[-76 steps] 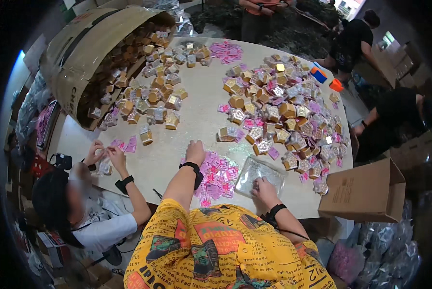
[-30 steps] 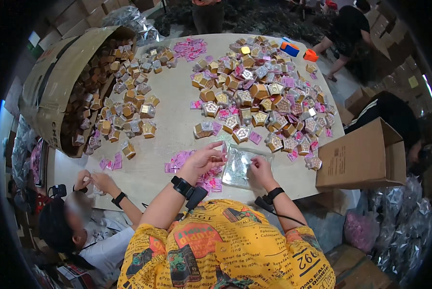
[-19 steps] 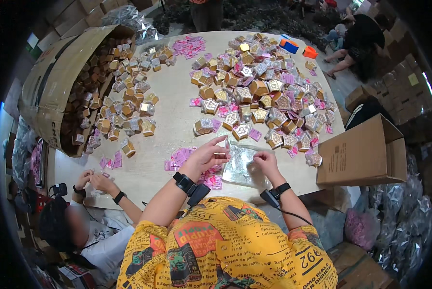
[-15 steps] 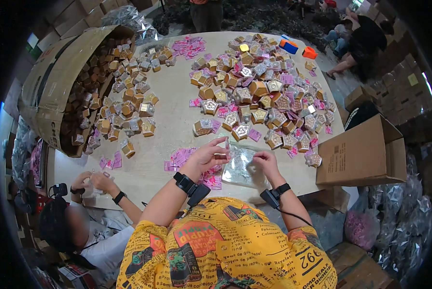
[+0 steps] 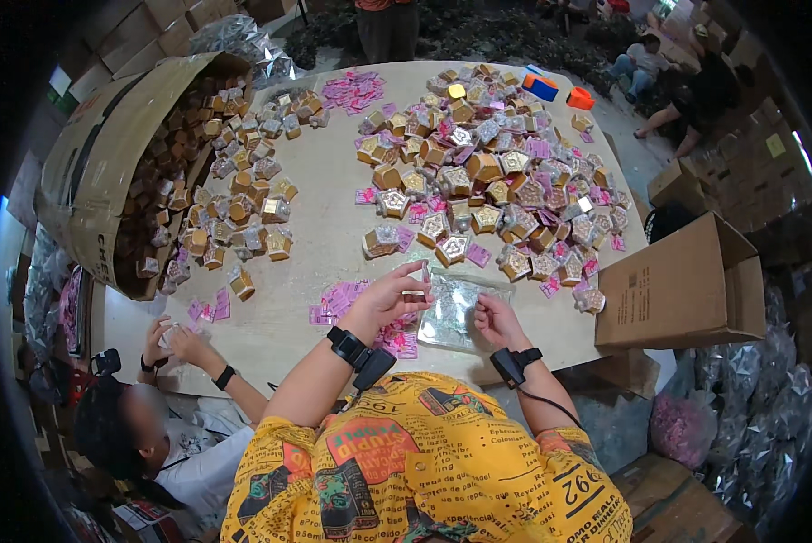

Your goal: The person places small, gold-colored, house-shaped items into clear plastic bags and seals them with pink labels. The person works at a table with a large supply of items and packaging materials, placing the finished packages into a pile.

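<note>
My left hand [image 5: 395, 297] is raised over the near middle of the table, thumb and fingers curled round a small, pale thing too small to name. To its right, my right hand [image 5: 498, 320] hovers at the edge of a flat, glossy clear plastic packet [image 5: 447, 317], its fingers pinched together. Whether anything thin is between them is hard to see. Pink printed cards [image 5: 341, 299] lie under and beside my left forearm. Beyond both hands spreads a big heap of gold, gem-shaped pieces in clear wrap [image 5: 487, 217], several with pink cards.
A large carton [image 5: 107, 172] on its side spills more gold pieces [image 5: 243, 217] at left. An open carton [image 5: 678, 290] stands at right. Orange-and-blue tape dispensers [image 5: 542, 86] lie at the far edge. At lower left, a co-worker's hands [image 5: 175, 342] handle something small and pale.
My right hand has drawn slightly down, toward me, from above the clear packet. My left hand stays almost in place. The co-worker's hands have shifted a little and now show a pale thing.
</note>
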`<state>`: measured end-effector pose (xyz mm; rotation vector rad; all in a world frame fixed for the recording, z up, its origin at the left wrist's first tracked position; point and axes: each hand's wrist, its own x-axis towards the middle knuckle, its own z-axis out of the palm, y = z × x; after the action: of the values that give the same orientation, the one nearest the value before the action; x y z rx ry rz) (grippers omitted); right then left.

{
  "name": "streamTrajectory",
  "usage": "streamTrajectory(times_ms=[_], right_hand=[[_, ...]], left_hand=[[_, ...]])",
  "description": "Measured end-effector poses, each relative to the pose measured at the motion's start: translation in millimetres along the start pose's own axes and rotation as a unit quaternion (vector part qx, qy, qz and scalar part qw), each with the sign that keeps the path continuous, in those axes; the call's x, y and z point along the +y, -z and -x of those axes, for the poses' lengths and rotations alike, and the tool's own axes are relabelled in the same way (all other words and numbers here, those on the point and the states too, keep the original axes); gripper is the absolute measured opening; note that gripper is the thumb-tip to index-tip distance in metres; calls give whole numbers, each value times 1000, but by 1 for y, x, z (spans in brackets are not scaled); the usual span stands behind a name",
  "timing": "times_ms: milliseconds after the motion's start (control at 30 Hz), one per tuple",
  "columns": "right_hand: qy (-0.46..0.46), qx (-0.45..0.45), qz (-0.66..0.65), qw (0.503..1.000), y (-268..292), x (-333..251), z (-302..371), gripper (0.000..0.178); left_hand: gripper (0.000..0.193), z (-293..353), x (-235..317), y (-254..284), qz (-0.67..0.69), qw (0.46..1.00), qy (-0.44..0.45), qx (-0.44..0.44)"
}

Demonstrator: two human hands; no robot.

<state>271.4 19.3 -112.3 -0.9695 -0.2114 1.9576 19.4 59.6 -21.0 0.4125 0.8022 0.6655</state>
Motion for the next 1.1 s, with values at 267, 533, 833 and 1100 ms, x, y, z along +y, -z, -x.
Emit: streamTrajectory(times_ms=[267, 533, 833, 1100], right_hand=[[438, 42, 599, 669, -10, 5, 7, 6], [545, -75, 765, 335, -21, -8, 30, 7], [577, -86, 755, 299, -21, -17, 36, 8], [486, 55, 430, 759, -82, -8, 37, 5]], left_hand=[[60, -2, -3, 0, 19, 1000, 7, -9], [59, -4, -7, 4, 35, 999, 2, -13], [60, -2, -11, 0, 32, 999, 4, -14], [59, -12, -15, 7, 65, 997, -8, -38]])
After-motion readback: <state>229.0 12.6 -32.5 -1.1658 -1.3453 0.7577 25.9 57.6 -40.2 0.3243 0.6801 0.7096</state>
